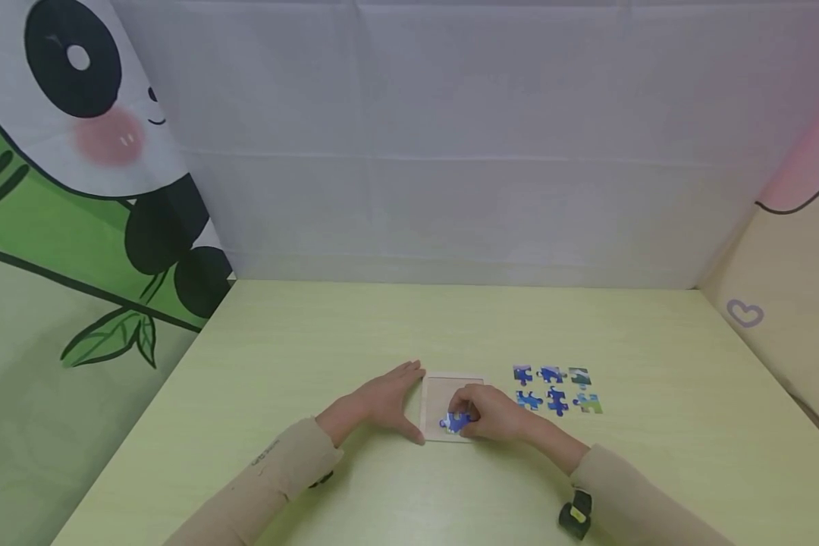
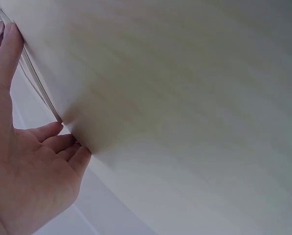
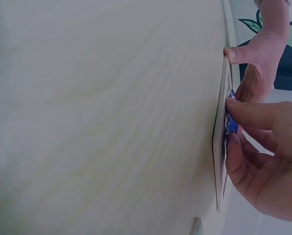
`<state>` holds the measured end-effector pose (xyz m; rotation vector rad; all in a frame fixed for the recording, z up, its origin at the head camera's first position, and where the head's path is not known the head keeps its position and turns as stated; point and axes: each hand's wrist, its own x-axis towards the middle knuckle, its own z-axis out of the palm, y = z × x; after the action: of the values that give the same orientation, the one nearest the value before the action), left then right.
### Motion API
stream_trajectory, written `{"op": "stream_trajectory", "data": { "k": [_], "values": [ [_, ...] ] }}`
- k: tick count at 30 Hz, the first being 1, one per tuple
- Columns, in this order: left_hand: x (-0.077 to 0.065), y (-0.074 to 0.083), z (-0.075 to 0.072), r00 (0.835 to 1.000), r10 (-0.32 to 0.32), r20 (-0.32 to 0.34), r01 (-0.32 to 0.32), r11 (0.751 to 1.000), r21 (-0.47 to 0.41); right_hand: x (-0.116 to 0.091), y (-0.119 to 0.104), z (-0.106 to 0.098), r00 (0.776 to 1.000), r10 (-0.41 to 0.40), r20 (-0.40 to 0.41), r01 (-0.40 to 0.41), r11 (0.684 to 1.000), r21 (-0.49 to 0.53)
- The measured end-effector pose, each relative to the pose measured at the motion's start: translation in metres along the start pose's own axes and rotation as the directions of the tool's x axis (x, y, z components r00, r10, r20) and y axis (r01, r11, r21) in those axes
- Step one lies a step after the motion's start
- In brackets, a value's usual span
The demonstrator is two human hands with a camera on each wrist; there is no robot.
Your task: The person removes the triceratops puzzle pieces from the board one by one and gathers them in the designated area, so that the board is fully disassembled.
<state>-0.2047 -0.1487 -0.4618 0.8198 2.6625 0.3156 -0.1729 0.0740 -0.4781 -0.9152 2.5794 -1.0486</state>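
Observation:
A shallow, pale wooden puzzle tray [image 1: 444, 387] lies flat on the table. My right hand [image 1: 494, 413] reaches over it from the right and pinches a blue jigsaw piece [image 1: 455, 422] between thumb and fingers. The piece is close over the tray's near part; in the right wrist view its blue edge [image 3: 232, 125] shows between the fingertips. My left hand [image 1: 390, 402] lies along the tray's left side, thumb stretched to the near corner and fingers to the far one. The left wrist view shows its thumb [image 2: 11, 54] touching the tray's edge.
Several loose jigsaw pieces [image 1: 557, 401] lie in two rows to the right of the tray, blue ones and some with green. A white curtain [image 1: 437, 152] stands behind the table [image 1: 300, 326], with a panda-printed cloth [image 1: 102, 227] on the left.

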Motion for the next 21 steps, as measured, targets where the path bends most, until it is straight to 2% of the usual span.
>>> {"op": "stream_trajectory", "data": {
  "k": [12,21],
  "values": [
    [0.0013,-0.0008,0.0006,1.0,-0.007,0.003,0.007,1.0,0.016,0.0001,-0.0005,-0.0003,0.999,-0.028,-0.023,0.028,1.0,0.001],
    [0.0039,-0.0025,0.0031,1.0,-0.002,-0.007,0.002,0.999,0.033,-0.0006,0.0002,-0.003,0.999,-0.042,0.007,0.042,0.998,0.047]
  ]
}}
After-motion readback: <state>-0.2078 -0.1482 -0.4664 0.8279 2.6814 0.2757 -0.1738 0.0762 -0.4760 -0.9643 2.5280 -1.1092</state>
